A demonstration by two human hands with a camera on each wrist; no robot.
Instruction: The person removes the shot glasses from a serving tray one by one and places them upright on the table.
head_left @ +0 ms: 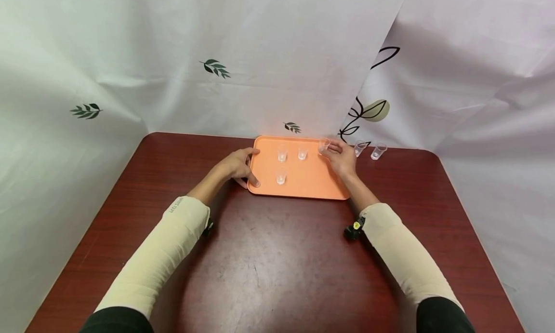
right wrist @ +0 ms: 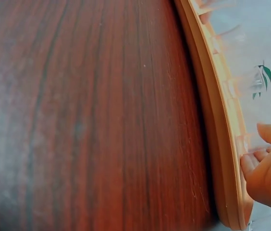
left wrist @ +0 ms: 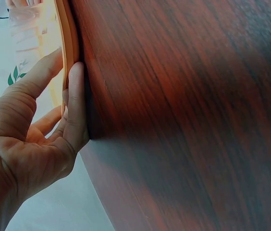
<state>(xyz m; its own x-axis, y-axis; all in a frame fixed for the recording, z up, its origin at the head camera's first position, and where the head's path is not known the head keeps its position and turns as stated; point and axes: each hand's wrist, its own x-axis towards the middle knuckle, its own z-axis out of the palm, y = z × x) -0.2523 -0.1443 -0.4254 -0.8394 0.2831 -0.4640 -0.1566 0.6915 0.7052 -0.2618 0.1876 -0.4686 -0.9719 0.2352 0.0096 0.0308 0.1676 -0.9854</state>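
Observation:
An orange tray (head_left: 312, 184) lies at the far side of the table. My left hand (head_left: 236, 165) grips its left end, the thumb over the rim and other fingers along the outer side, as the left wrist view shows. Over the tray's far right corner, my right hand (head_left: 343, 160) pinches a small clear plastic cup (head_left: 323, 144) between thumb and fingers. Three more clear cups stand upright on the tray: one at the back left (head_left: 282, 153), another beside it (head_left: 302, 153), and a third cup (head_left: 281, 178) nearer the front left.
Two more clear cups (head_left: 378, 152) are on the dark red wooden table (head_left: 260, 256), right of the tray by the back edge. A white curtain (head_left: 173, 44) with leaf prints hangs behind the table and along its sides.

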